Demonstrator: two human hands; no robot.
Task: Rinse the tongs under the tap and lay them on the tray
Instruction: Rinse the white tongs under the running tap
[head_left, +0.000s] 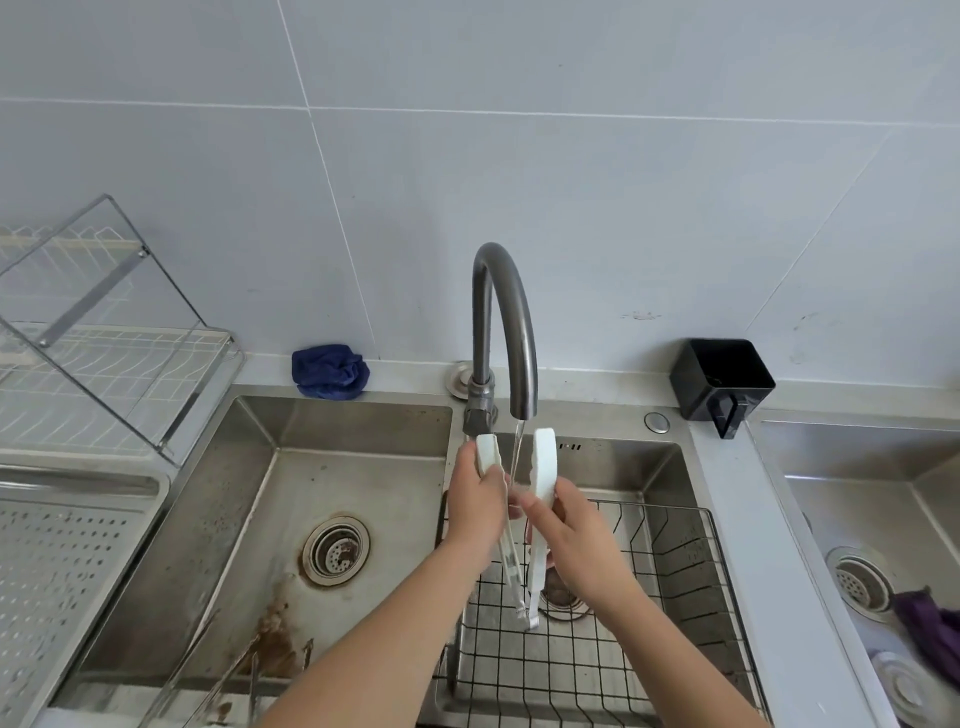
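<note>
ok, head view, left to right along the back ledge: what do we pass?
In order: wire dish rack → blue cloth → tap, white tongs under its stream, gripped by left hand and right hand → black container.

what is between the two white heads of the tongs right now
In the head view, a thin water stream from the tap falls between the heads of the tongs, which the left hand and right hand hold spread apart.
</note>
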